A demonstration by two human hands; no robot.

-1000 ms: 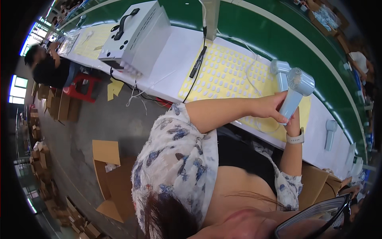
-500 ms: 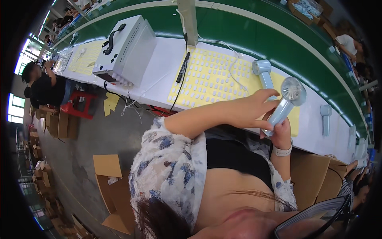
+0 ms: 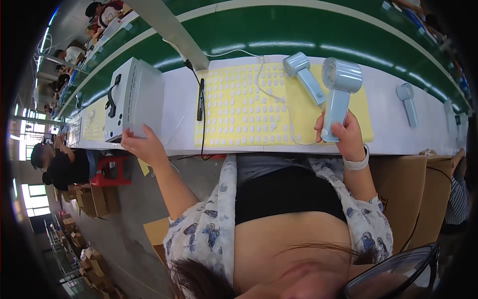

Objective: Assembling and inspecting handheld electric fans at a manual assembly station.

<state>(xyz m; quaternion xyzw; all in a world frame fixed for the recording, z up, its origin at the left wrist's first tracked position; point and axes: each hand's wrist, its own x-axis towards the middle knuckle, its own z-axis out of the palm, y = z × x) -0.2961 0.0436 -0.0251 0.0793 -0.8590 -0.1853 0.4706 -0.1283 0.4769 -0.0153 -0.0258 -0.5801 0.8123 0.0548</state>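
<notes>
A light blue handheld fan (image 3: 339, 87) stands upright in my right hand (image 3: 349, 135), whose fingers wrap round the lower handle. My left hand (image 3: 144, 145) is off to the left with its fingers apart and nothing in them, close to the lower front edge of the white metal box (image 3: 144, 94) with a black handle. Just left of the held fan, a second light blue fan (image 3: 309, 84) lies on yellow sheets (image 3: 239, 99) dotted with rows of small white pads. Further right, a third fan (image 3: 409, 105) lies on the white tabletop.
A black marker (image 3: 200, 99) and a dark cable lie left of the sheets, and a white cable (image 3: 259, 74) crosses them. Behind the table runs a green conveyor belt (image 3: 279, 32). Cardboard boxes (image 3: 398, 199) stand at lower right. A person (image 3: 64, 162) sits at far left near a red stool (image 3: 112, 169).
My left hand has let go of the fan and moved left to the white box. The fan has turned more upright in my right hand. The whole view has shifted.
</notes>
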